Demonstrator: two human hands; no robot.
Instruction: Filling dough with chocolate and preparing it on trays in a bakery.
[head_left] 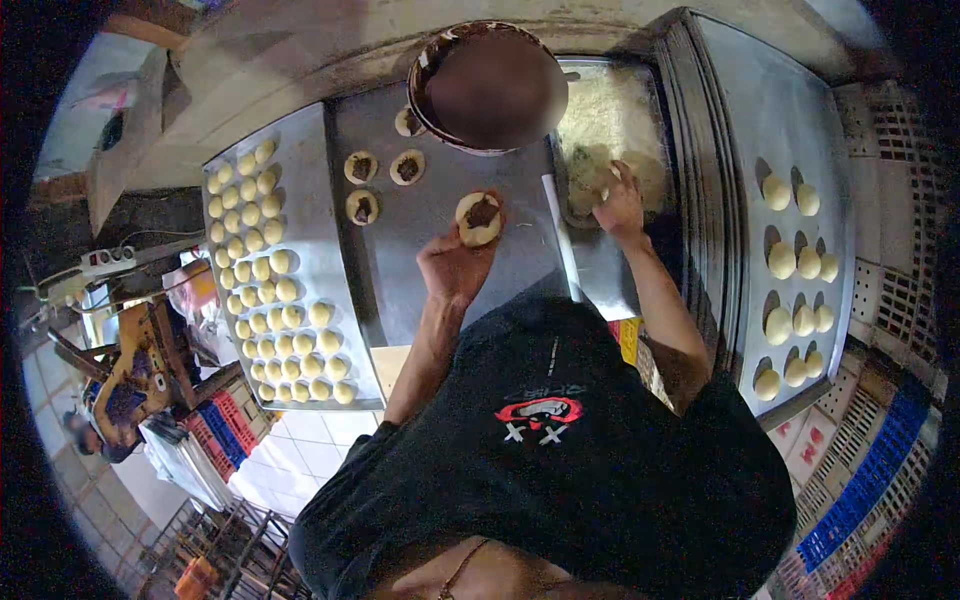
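Observation:
My left hand [455, 270] is closed around a flat dough round [478, 235], which carries a dark brown filling [483, 212] in its middle. My right hand [622, 205] reaches over a floured tray [600, 100], fingers apart and bent down at pale dough rounds [648, 180] lying there. Whether its fingertips have lifted any dough is unclear. Several filled rounds [407, 168] lie on the grey worktop [430, 300] to the left of my left hand, one partly hidden by the bowl.
A large bowl [420, 70] stands at the far side, its contents blurred. On the left, a metal tray [300, 130] bears rows of dough balls [262, 268]. At the right, another tray [740, 100] with dough balls [781, 260] tops a stack of trays. Plastic crates [870, 470] stand beyond.

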